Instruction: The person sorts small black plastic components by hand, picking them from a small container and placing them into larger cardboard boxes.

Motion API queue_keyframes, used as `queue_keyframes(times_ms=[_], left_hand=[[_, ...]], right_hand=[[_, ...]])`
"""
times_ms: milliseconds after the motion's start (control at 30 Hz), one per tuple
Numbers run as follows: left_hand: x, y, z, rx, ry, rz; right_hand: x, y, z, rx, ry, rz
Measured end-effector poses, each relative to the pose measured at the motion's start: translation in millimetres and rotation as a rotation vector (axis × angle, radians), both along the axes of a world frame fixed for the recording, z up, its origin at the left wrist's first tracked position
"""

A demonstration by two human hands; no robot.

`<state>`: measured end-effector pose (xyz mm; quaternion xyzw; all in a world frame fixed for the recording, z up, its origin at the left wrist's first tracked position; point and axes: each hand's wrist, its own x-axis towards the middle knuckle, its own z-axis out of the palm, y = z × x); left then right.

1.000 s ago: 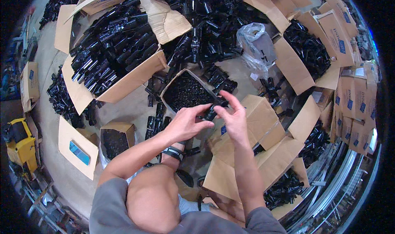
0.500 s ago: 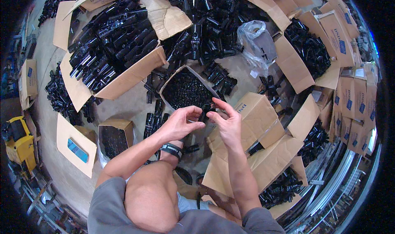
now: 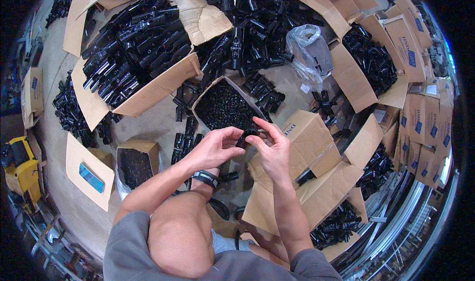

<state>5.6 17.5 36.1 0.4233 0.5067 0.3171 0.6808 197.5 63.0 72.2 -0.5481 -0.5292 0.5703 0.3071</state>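
Note:
Just beyond my knee, both my hands meet over the near edge of an open carton (image 3: 251,101) filled with small black parts (image 3: 223,103). Between the fingertips is a small black part, seemingly ring-shaped (image 3: 247,134). My left hand (image 3: 217,146) pinches it from the left, fingers curled toward the thumb. On the other side, my right hand (image 3: 271,145) grips it with thumb and fingers, its index finger reaching along the far side. The part's finer details are hidden by my fingers.
A large carton (image 3: 153,90) heaped with black tubular parts stands at upper left. Similar parts (image 3: 257,39) lie piled beyond. A clear plastic bag (image 3: 309,53) sits right of them; a closed carton (image 3: 307,137) is beside my right hand. A phone (image 3: 92,177) rests on a cardboard flap.
The black part has turned between my fingers and now shows a rounder outline. My hands have stayed nearly in place, and the view has shifted slightly.

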Motion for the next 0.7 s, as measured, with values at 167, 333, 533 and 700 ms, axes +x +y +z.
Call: queue_keyframes(times_ms=[167, 333, 533, 700], left_hand=[[1, -4, 3, -0.084, -0.118, 0.044], [1, -9, -3, -0.066, -0.092, 0.061], [5, -16, -6, -0.089, -0.176, 0.131], [3, -21, -7, -0.137, -0.179, 0.125]], right_hand=[[2, 2, 2, 0.004, 0.011, 0.01], [-2, 0, 4, 0.054, -0.056, 0.063], [-5, 1, 8, 0.07, -0.065, 0.049], [-8, 1, 8, 0.15, -0.221, 0.193]])
